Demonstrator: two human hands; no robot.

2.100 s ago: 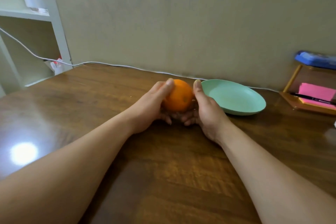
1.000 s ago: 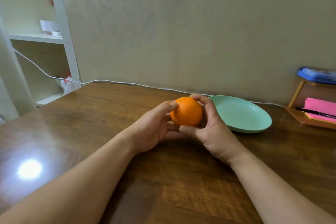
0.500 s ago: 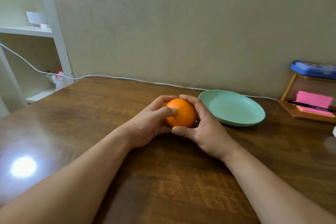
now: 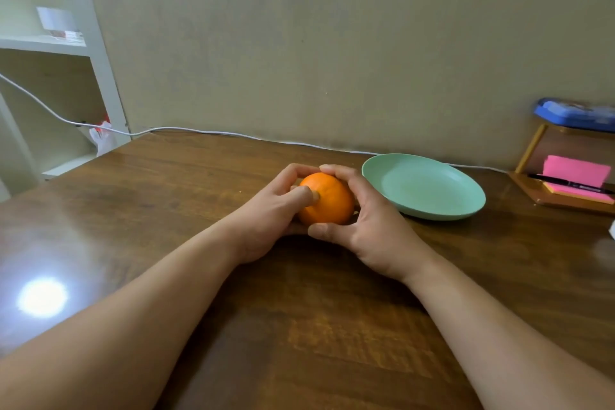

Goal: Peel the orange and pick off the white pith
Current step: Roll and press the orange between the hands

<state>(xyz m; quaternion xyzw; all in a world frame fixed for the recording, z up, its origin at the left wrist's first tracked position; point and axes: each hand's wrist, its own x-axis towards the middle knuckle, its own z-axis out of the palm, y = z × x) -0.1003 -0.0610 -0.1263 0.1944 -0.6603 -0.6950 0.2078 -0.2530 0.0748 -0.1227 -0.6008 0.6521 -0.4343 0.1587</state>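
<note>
While checking from the head view, finds orange [image 4: 327, 201] low over the brown table [image 4: 299, 326], near its middle; cannot tell whether it touches the wood, hands in the way. Notes left hand [image 4: 269, 221] gripping it from the left, fingers [image 4: 288, 173] curled over the top, thumb tip pressed into the near face. Notes right hand [image 4: 371, 228] gripping it from the right, fingers [image 4: 339, 173] curled over the top, thumb at the near lower edge. Sees peel whole on the visible side. Locates green plate [image 4: 429, 186] on the table, just right of the right hand. Records white cable [image 4: 213, 133] along the wall edge, wooden stand [image 4: 559, 200] with pink notes [image 4: 575, 170] and black pen [image 4: 565, 184] at far right, blue box [image 4: 575, 113] on top of it, white shelf [image 4: 50, 43] at far left.
</note>
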